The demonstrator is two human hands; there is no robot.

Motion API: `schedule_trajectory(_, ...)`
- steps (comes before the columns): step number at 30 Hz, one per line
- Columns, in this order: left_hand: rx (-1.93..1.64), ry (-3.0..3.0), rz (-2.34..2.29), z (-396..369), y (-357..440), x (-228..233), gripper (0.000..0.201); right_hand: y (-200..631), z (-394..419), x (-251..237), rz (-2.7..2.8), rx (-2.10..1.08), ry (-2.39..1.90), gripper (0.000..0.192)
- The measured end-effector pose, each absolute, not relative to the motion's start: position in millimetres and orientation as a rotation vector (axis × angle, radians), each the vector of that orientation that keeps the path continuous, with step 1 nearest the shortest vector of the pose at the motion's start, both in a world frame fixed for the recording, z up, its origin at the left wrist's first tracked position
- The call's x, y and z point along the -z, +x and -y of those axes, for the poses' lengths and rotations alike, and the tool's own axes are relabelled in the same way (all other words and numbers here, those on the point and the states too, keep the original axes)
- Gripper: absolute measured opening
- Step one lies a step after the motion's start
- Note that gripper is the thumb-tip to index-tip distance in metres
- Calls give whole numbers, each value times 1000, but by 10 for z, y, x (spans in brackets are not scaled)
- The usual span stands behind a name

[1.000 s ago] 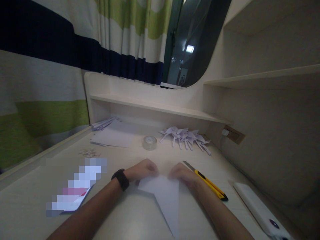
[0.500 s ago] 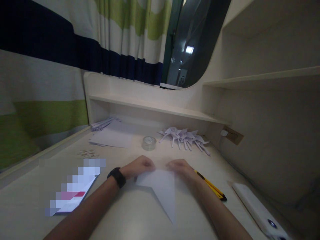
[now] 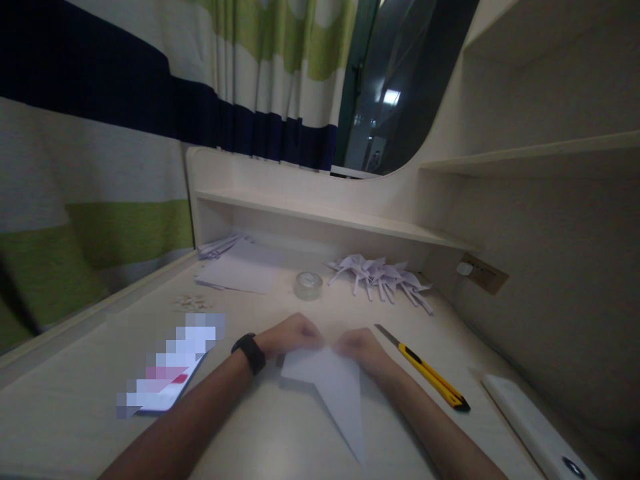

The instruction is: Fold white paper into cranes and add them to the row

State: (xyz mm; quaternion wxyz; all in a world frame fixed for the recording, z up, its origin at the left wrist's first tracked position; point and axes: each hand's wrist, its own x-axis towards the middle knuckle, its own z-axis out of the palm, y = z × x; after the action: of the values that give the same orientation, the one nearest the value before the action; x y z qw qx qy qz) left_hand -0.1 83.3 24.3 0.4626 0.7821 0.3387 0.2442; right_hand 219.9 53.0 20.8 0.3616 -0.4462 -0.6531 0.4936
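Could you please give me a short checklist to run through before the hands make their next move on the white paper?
1. Left hand and right hand at the folded paper: ok, both at its far edge.
2. Fingertips placed exactly: cannot tell, blurred.
3. Yellow cutter apart from the paper: ok, it lies right of the right hand.
4. Cutter blade retracted: not ok, it is out.
5. Tape roll apart from the hands: ok, it sits beyond them.
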Motion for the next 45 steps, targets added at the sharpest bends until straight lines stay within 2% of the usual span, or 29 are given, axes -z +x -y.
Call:
schedule_trajectory(11, -557, 1824, -832, -866, -196, -333, 27, 2489, -624, -321, 1661, -1258, -1242, 26)
schedule_trajectory(15, -630, 1710, -969, -898, -277, -400, 26, 2572, -669, -328, 1559, -1287, -1253, 24)
schedule_trajectory(19, -820, 1618, -1093, -906, -187, -412, 39, 2513, -636, -352, 1449, -1314, -1255, 21)
schedule_trajectory(22, -818, 1638, -1064, -873, -34, -355, 47, 2388, -583, -342, 1443, -1307, -1284, 17)
schedule_trajectory(28, -666, 1896, -961, -824, 127, -199, 33, 2234, -529, -267, 1509, -1348, -1266, 12)
schedule_trajectory(45, -568, 1932, -996, -963, -165, -225, 33, 2622, -621, -434, 1818, -1440, -1217, 17)
